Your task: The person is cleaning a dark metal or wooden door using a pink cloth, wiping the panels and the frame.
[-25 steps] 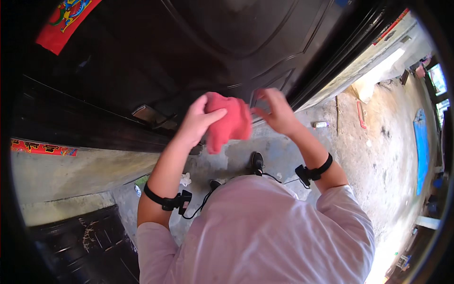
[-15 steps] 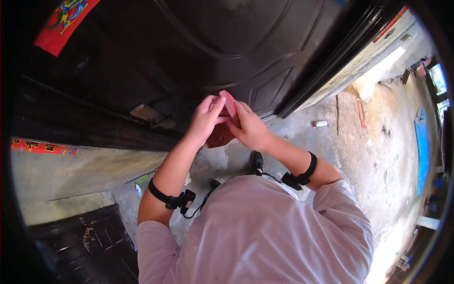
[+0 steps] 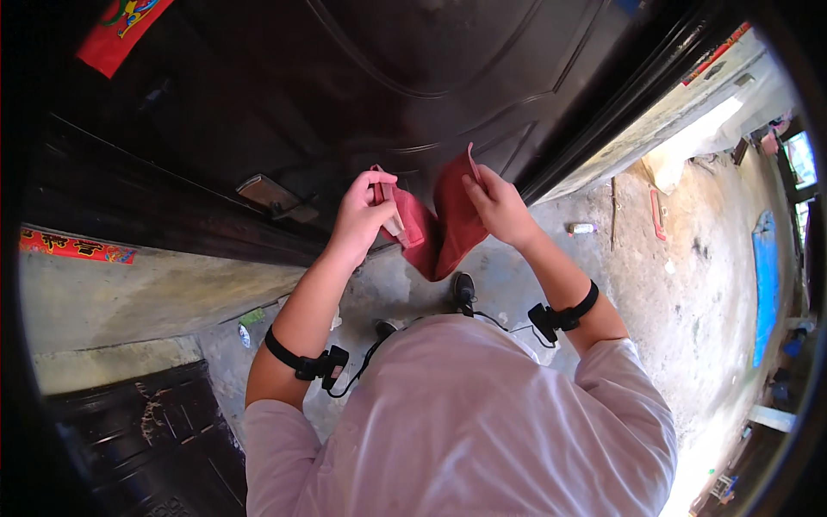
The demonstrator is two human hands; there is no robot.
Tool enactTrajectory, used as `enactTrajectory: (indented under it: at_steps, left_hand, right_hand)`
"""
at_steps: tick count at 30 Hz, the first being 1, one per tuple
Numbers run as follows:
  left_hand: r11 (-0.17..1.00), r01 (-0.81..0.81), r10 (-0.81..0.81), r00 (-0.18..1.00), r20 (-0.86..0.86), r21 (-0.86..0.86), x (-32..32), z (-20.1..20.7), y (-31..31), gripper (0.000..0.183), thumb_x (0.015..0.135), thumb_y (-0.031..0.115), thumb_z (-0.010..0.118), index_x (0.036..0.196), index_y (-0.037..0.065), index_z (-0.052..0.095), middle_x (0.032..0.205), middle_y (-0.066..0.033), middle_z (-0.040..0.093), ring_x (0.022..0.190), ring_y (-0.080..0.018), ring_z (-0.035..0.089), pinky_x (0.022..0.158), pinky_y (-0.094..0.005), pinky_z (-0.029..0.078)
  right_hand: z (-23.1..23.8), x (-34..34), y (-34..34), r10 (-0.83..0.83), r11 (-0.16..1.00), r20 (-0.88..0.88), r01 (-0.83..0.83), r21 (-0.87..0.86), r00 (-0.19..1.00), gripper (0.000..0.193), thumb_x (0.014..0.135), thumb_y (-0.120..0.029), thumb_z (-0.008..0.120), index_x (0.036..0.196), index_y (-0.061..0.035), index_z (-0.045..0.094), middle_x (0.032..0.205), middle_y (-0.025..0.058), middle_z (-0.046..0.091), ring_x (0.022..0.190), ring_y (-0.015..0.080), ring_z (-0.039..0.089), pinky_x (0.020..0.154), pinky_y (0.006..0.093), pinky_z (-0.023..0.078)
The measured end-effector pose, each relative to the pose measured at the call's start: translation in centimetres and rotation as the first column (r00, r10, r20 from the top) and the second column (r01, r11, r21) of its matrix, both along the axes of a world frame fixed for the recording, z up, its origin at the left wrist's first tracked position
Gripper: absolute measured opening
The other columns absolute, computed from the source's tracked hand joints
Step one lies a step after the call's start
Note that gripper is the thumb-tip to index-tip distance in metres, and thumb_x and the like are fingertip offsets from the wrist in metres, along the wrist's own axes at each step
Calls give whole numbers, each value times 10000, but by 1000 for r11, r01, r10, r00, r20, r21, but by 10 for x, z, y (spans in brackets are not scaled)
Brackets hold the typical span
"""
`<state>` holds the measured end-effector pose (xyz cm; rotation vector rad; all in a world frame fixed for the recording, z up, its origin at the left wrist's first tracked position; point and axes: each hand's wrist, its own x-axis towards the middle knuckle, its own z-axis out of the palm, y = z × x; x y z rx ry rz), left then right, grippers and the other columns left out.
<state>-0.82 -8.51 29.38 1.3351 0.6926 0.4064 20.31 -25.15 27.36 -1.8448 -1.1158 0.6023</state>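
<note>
A dark red cloth hangs between my two hands, its middle sagging into a V. My left hand grips the folded left end, thumb against the fingers; a paler strip shows beside the thumb. The raised right edge is pinched in my right hand, with the fingers partly hidden behind the material. Both hands are in front of a dark brown panelled door. To the left of my left hand is the door's handle plate, which neither hand touches.
Red printed paper strips are on the door and the left wall. On the concrete floor to the right lie a small bottle, a red frame-like piece and a blue sheet. A dark panel stands at lower left.
My hands have moved apart, the right one outward to the right. The cloth, bunched between them before, is now spread open and sagging.
</note>
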Motion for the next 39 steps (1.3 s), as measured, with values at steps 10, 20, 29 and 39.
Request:
enactTrajectory:
  at_steps: [10,20,29,39]
  left_hand:
    - [986,-22,25,1000,-15,163,17,-10,-15,754,912,-34,648,1588,19,319,1111,-151,736,1019,-185,704,931,-341,538]
    - [924,44,61,964,-260,380,20,-22,-11,770,974,218,682,1583,-33,284,1147,-197,720,1056,-276,711,948,-364,529]
    - [994,25,-20,999,-47,104,-1,-4,-6,805,961,77,713,1615,12,247,1154,-124,695,1072,-187,670,988,-357,515]
    - [812,200,-67,965,-253,548,-29,126,-8,759,971,45,676,1632,55,302,1053,-119,707,965,-138,632,941,-280,489]
  right_hand:
    - [24,-60,16,238,971,313,-220,-93,919,512,1064,-268,489,1479,25,418,822,258,715,724,462,701,690,547,565]
    - [39,-63,27,303,933,145,-262,-247,942,538,1031,-371,519,1352,60,493,884,293,726,805,471,718,788,514,573]
    - [11,-18,4,602,755,-589,-624,200,539,754,994,-235,661,1630,-50,301,1597,144,454,1382,244,526,1127,384,439]
    - [-131,8,30,166,926,-868,-377,-26,469,1189,843,-622,805,1681,-119,128,1728,92,204,1590,276,201,1240,504,279]
